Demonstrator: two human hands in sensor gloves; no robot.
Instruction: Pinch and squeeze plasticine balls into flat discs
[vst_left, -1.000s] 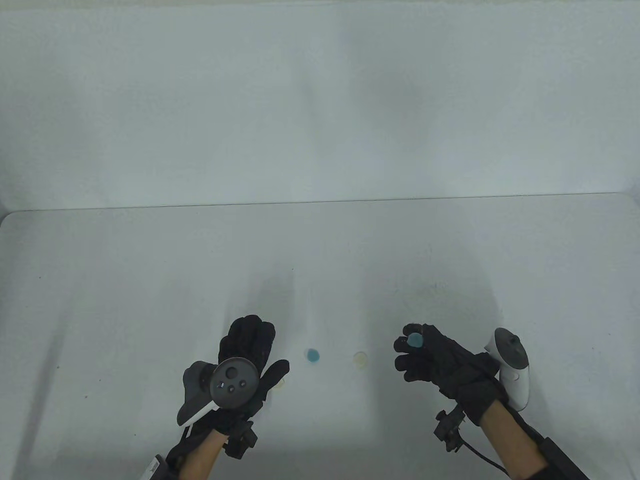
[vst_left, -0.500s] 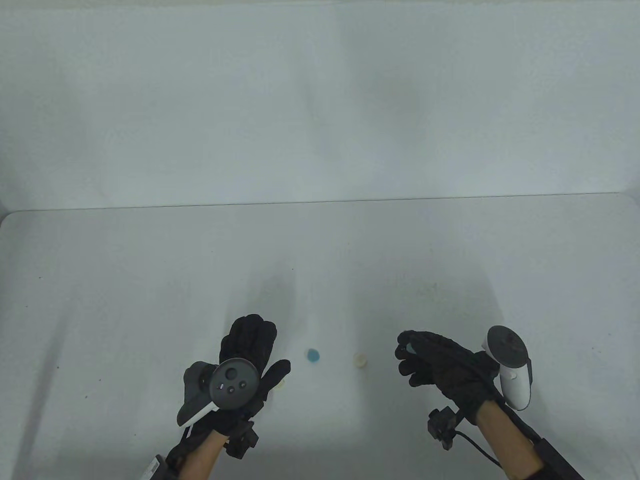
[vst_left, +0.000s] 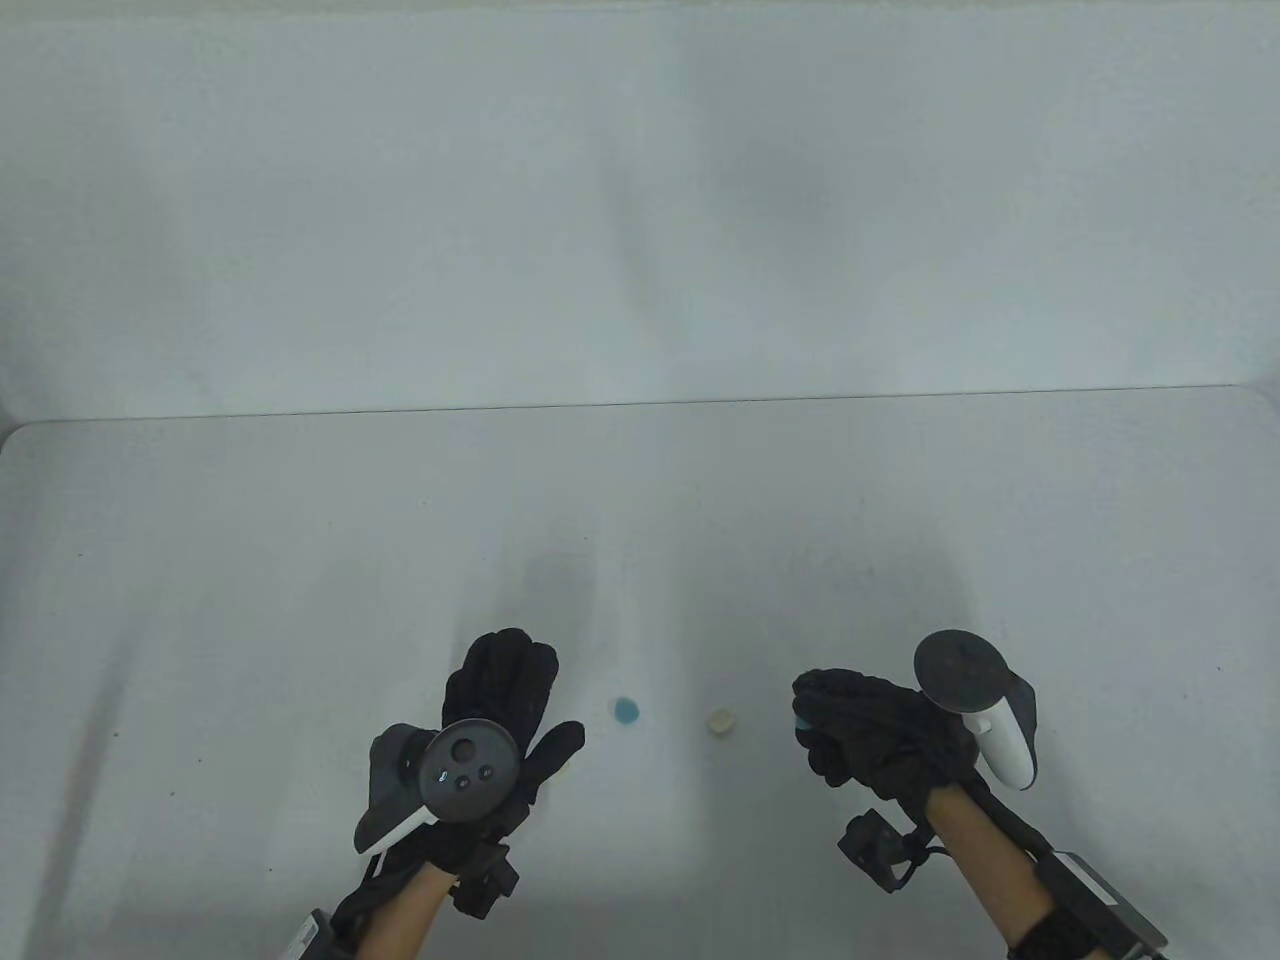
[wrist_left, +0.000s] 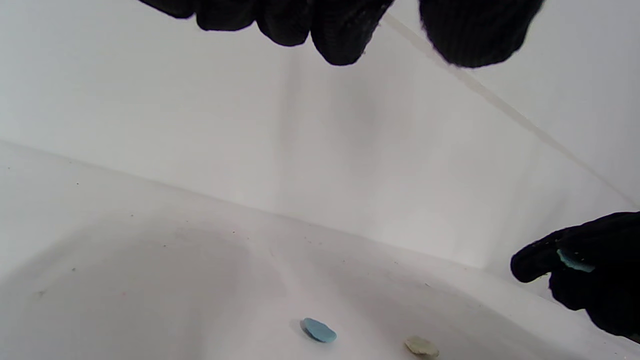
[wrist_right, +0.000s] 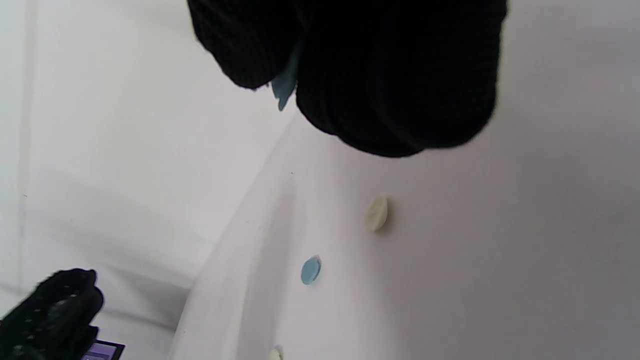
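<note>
My right hand (vst_left: 835, 725) pinches a blue plasticine piece (wrist_right: 285, 82) between thumb and fingers, a little above the table. Only a sliver of it shows in the table view, and it also shows in the left wrist view (wrist_left: 575, 261). My left hand (vst_left: 525, 700) is open and flat, palm down, and holds nothing. A flat blue disc (vst_left: 627, 711) lies on the white table (vst_left: 300, 600) between the hands. A cream disc (vst_left: 719, 722) lies just right of it. Both discs show in the left wrist view (wrist_left: 319, 330) (wrist_left: 421, 346).
Another small cream piece (wrist_right: 274, 354) lies on the table by my left thumb. A white wall (vst_left: 640, 200) rises behind the table's far edge. Each hand carries a tracker on its back (vst_left: 467, 768) (vst_left: 975, 690).
My right hand has turned palm down and closed around the blue piece, which earlier faced the camera. Its tracker swung up and to the left. The left hand has not moved.
</note>
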